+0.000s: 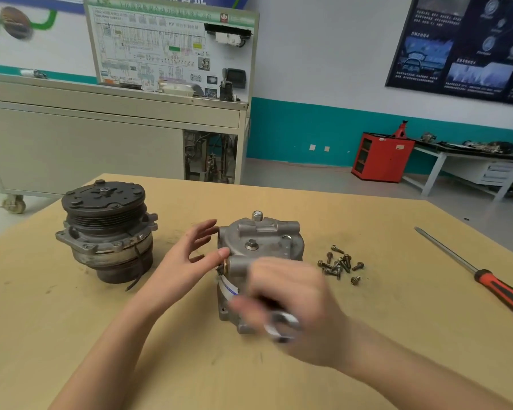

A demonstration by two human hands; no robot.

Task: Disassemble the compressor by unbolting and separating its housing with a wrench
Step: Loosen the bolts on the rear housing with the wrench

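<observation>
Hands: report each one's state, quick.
Left hand: open, fingers spread, thumb touching the compressor housing.
Right hand: blurred, curled round a shiny metal tool, probably the wrench.

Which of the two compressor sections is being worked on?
The silver housing, nearer the loose bolts: left hand touches its side, right hand holds a blurred wrench at its front. The dark pulley section stands apart, untouched.

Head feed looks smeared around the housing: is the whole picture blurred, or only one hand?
Head view: motion blur smears only the right hand and the shiny metal tool it holds; the left hand, housing, loose bolts and screwdriver read sharp; lighting even, shadows soft, no glare.
</observation>
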